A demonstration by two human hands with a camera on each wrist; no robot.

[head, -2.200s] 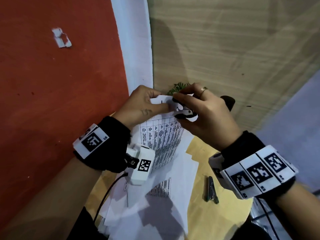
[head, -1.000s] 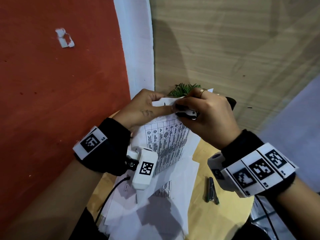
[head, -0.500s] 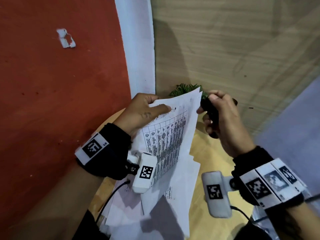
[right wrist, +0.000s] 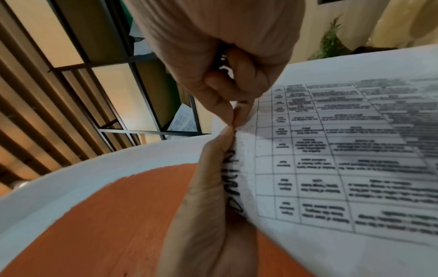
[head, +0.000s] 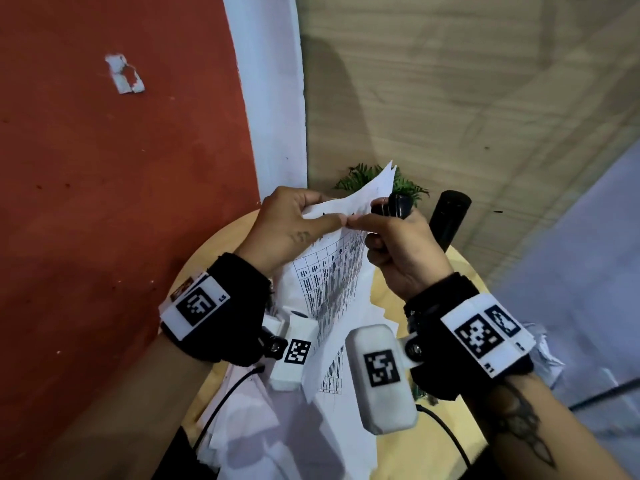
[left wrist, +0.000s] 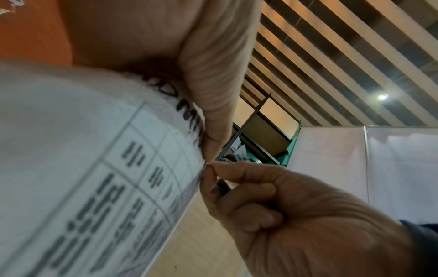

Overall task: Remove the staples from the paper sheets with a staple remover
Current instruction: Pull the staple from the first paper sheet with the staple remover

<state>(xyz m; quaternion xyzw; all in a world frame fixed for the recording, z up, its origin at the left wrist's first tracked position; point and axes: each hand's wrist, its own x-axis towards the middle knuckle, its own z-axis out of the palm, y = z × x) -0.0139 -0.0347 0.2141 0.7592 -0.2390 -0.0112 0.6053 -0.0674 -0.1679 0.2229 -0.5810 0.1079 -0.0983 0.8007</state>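
At the left, the left hand (head: 294,223) grips the top edge of the printed paper sheets (head: 332,278), thumb along the front and fingers curled behind, holding them lifted and tilted above the round wooden table (head: 391,299), with their long axis running from the near left up to a far-right corner that points at the green plant (head: 405,187). More loose sheets (head: 277,427) lie heaped on the table's near side.

At the middle, the left thumb tip meets the right hand's fingertips (left wrist: 208,170) on the right edge of the sheets. The wrist views show those fingertips pinching at the paper's edge; something tiny may sit between them, probably a loosened staple, but it is too small to tell.

To the right, the right hand (head: 401,244) is clenched around the dark staple remover (head: 398,204), which pokes out on the hand's far side, just right of the sheets, its jaws hidden. Since the pinch point lies directly left of the right hand, a short pull rightward, away from the left thumb, is likely the coming move. A black cylinder (head: 448,216) stands farther right
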